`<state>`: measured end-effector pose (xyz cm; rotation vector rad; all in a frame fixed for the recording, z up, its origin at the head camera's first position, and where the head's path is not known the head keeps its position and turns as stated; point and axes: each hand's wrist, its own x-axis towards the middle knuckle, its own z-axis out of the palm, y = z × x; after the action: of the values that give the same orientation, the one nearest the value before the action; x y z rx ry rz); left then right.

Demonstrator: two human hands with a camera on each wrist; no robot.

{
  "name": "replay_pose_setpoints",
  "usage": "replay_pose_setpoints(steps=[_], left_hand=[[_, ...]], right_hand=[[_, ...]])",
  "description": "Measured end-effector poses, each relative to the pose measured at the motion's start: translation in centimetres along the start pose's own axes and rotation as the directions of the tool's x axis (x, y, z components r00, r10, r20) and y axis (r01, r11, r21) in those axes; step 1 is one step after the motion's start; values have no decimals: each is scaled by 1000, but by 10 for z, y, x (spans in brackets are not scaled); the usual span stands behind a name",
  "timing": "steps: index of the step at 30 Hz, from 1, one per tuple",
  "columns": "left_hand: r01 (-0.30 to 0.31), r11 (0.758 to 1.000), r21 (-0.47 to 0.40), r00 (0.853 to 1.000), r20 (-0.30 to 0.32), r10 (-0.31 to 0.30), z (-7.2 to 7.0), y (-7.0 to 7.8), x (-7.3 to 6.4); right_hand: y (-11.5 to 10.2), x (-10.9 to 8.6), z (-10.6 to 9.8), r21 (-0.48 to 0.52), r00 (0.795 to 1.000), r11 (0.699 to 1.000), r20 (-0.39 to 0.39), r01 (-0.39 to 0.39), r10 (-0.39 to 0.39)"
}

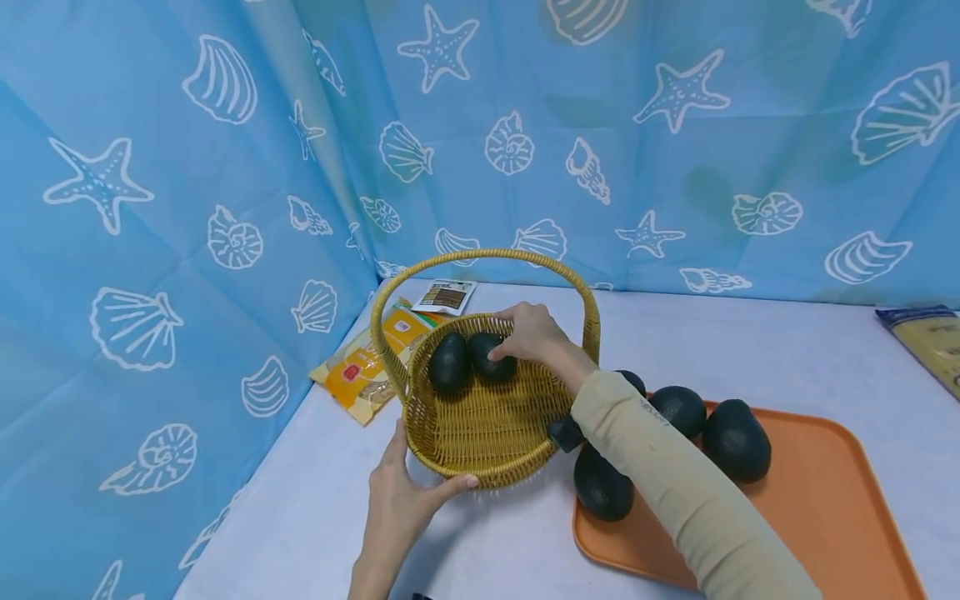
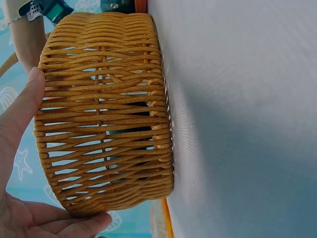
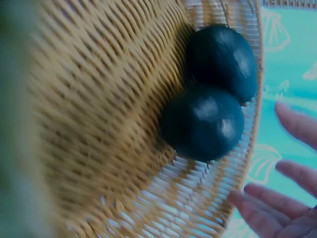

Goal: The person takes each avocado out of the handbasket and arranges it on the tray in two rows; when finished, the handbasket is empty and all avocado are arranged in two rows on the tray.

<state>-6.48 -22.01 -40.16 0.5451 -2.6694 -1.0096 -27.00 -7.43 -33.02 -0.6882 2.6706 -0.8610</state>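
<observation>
A yellow woven basket (image 1: 491,429) with a tall arched handle stands on the white table, and two dark green avocados lie side by side at its far left: the left one (image 1: 450,364) and the right one (image 1: 486,372). My left hand (image 1: 397,504) is spread against the basket's near left wall from outside, thumb along the rim. Over the basket's far side is my right hand (image 1: 534,335), close to the right avocado. In the right wrist view its spread fingers (image 3: 277,203) stand apart from both avocados (image 3: 203,124), holding nothing.
An orange tray (image 1: 817,467) with several avocados (image 1: 737,442) lies right of the basket, partly under the right forearm. Left of the basket is a yellow-orange packet (image 1: 367,367); a small white-and-brown packet (image 1: 444,297) lies behind. Another packet (image 1: 926,337) sits far right.
</observation>
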Motion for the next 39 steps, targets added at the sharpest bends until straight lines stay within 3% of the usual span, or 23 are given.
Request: replay_pose_setpoints(steps=[9,18,21,32,39], left_hand=[[7,1000,-10,1000,-6,-7,2,-2,0],[7,1000,-4,1000,-6,-7,1,0,0],[11,1000,-9,1000,-8,-11,-1,0,-1],[-26,999,-18,999,-25,26,-1,-3,1],[-15,1000,-17,1000,-17,15,0,-3,0]], right_hand=[[-10,8,-9,-9,1000,1000,-5,20,-20],[-1,18,1,57,1000,998,-18,-1,2],[0,19,4,38,1000,999,-18,-3,4],[9,22,15,0,986,999,163,-33,33],[14,29,26,-8,987,1000,163,-9,10]])
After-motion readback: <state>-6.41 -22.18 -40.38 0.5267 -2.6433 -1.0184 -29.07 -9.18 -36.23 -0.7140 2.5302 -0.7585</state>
